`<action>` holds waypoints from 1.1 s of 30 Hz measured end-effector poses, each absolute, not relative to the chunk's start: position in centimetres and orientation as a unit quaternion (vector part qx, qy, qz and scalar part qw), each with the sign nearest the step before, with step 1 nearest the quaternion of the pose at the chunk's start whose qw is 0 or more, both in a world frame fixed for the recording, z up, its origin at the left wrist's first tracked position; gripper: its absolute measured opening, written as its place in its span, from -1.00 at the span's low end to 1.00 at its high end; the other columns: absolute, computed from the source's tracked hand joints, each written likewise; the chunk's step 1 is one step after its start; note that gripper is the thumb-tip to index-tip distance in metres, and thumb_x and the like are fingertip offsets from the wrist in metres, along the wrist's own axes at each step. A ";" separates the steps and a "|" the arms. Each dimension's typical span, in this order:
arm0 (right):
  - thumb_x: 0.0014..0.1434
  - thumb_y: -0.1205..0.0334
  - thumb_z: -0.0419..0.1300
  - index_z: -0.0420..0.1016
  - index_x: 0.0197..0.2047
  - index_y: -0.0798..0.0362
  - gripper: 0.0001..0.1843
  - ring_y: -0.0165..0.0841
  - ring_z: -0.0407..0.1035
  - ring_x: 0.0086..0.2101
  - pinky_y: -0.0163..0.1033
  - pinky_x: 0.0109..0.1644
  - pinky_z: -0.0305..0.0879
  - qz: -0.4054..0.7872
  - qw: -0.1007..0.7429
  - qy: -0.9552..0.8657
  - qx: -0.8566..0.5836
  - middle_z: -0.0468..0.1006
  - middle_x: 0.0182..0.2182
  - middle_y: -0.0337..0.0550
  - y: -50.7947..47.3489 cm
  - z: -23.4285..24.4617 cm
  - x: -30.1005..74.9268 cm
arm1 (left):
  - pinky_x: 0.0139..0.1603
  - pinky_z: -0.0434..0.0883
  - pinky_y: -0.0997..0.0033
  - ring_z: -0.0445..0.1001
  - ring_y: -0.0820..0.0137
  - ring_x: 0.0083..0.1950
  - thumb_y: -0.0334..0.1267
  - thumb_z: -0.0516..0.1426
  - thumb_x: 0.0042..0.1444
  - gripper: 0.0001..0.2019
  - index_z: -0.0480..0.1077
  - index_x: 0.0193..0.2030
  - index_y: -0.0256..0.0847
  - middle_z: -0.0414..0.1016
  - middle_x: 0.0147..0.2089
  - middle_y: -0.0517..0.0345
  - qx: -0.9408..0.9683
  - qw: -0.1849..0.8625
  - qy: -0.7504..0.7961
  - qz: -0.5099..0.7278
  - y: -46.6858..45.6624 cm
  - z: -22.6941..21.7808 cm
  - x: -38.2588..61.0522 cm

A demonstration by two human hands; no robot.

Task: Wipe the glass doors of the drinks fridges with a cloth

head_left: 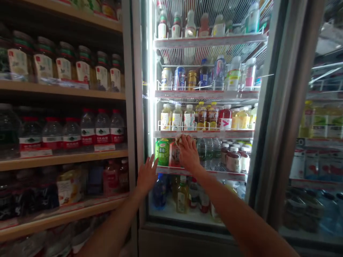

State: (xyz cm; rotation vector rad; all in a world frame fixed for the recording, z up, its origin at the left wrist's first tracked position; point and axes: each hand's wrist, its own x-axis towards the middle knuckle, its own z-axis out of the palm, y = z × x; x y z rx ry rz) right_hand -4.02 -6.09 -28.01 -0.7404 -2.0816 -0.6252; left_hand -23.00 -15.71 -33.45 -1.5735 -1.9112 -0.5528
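My right hand (189,153) is held up in front of the middle shelves of a lit drinks fridge, its fingers closed over a crumpled pale cloth (180,141). It appears to press the cloth against the fridge's glass door (184,98), which carries faint light reflections. Behind that hand stand a green drink pack (162,152) and a red drink pack (174,155), the red one partly covered. Lower and to the left, my left hand (147,175) has its fingers spread near the left edge of the door. Nothing shows in it; whether it touches the glass is unclear.
Wooden shelves (61,89) of bottled drinks line the left side. Bottles and cans fill several fridge shelves, with a bottle (182,196) at the bottom. A metal door frame (286,107) rises on the right, beside another fridge section holding drinks.
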 end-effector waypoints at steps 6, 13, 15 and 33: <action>0.13 0.41 0.00 0.17 0.25 0.14 -0.41 -0.12 -0.11 0.28 0.11 0.31 -0.05 -0.255 0.323 -0.895 -0.171 0.09 0.29 -0.04 -6.4 -32.6 -7.6 | 0.27 0.22 0.09 0.17 0.28 0.31 -0.44 -0.12 0.14 -0.53 0.17 0.21 -0.28 0.22 0.27 -0.10 -0.655 0.258 -0.565 -0.430 -14.6 -33.2 -21.9; 0.05 0.40 0.05 0.24 0.22 0.06 -0.39 -0.18 -0.12 0.29 0.09 0.31 -0.06 -0.283 0.291 -0.912 -0.062 0.20 0.23 -0.03 -4.5 -32.1 -2.0 | 0.27 0.24 0.16 0.06 0.34 0.36 -0.30 -0.13 0.24 -0.49 -0.07 0.34 -0.18 0.11 0.33 -0.06 -0.688 0.190 -0.461 -0.527 -11.9 -36.2 -16.5; 0.04 0.42 0.03 0.19 0.24 0.02 -0.35 -0.21 -0.18 0.30 0.11 0.32 -0.14 -0.325 0.294 -0.897 -0.055 0.18 0.25 -0.09 -3.9 -31.7 1.1 | 0.27 0.23 0.08 0.00 0.28 0.38 -0.28 -0.11 0.24 -0.45 -0.14 0.36 -0.16 0.03 0.36 -0.11 -0.659 0.213 -0.480 -0.538 -10.6 -37.2 -15.3; 0.19 0.26 0.00 -0.03 0.32 -0.01 -0.37 -0.26 -0.02 0.26 0.08 0.34 -0.36 -0.429 0.417 -0.781 -0.180 0.24 0.21 -0.02 1.2 -29.3 8.9 | 0.33 -0.01 0.02 -0.11 0.21 0.41 -0.29 -0.04 0.19 -0.58 0.22 0.20 -0.25 0.24 0.25 -0.17 -0.507 0.538 -0.516 -0.432 -6.8 -32.6 -22.4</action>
